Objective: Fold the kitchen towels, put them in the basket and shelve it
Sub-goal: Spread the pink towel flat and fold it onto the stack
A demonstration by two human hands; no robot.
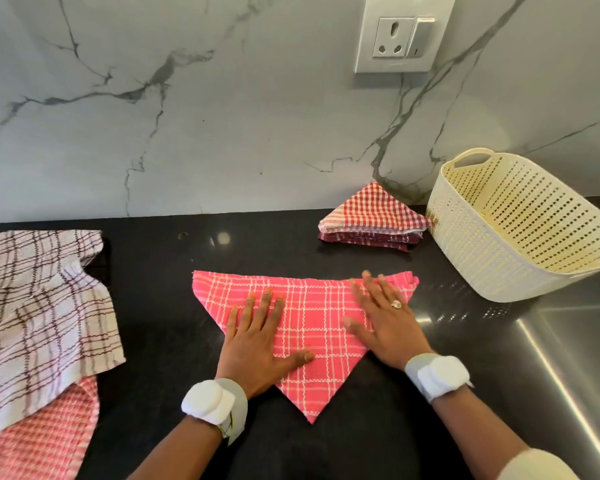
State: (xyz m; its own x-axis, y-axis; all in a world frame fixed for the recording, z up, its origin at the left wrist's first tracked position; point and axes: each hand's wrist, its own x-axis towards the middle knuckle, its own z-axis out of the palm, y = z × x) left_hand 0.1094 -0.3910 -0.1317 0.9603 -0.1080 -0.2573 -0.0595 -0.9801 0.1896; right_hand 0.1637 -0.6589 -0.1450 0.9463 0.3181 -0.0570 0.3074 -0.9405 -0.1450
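- I am working on the black countertop (174, 341), where the cream perforated basket (520, 237) is sitting empty, right of the pink checked towel (312, 327).
- That towel is lying folded into a triangle; it looks light, soft and limp, so I would be pinching its corners.
- Behind the towel, a folded stack (373, 220) is waiting beside the basket.
- My left hand (257, 344) and right hand (385, 323) are both pressing the towel, fingers spread flat.

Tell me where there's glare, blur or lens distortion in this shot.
Head view: glare streaks the steel surface at right, and a small light spot sits on the black counter. The right hand looks motion-blurred; the left hand is sharp. Wide-angle bending tilts the basket.
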